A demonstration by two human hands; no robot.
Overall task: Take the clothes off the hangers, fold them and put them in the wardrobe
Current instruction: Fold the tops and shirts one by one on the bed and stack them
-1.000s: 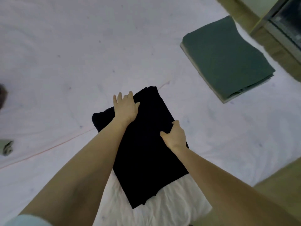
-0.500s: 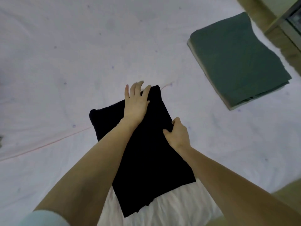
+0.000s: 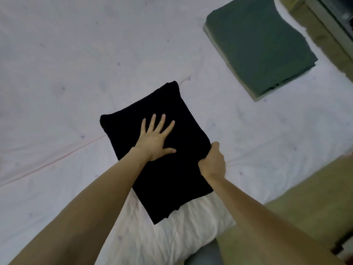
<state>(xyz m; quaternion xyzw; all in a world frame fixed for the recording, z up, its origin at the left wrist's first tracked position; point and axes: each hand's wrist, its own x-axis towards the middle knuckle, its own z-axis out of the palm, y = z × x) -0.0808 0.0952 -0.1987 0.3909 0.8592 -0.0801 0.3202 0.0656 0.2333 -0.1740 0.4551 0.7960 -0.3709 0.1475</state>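
Observation:
A black garment (image 3: 168, 175), folded into a long rectangle, lies on the white bed sheet (image 3: 76, 73) near the bed's front corner. My left hand (image 3: 155, 138) lies flat on its upper middle with the fingers spread. At the garment's right edge my right hand (image 3: 213, 163) grips the cloth, fingers curled under the edge. No hanger and no wardrobe interior can be made out.
A folded dark green garment (image 3: 259, 43) rests on the sheet at the upper right, on top of a lighter folded piece. Beyond the bed's right edge runs a tan floor (image 3: 315, 188). A dark-fronted piece of furniture (image 3: 336, 18) stands at the top right.
My left hand slid back from the garment's far edge to its middle and spread its fingers. My right hand shifted to the right edge and curled around it.

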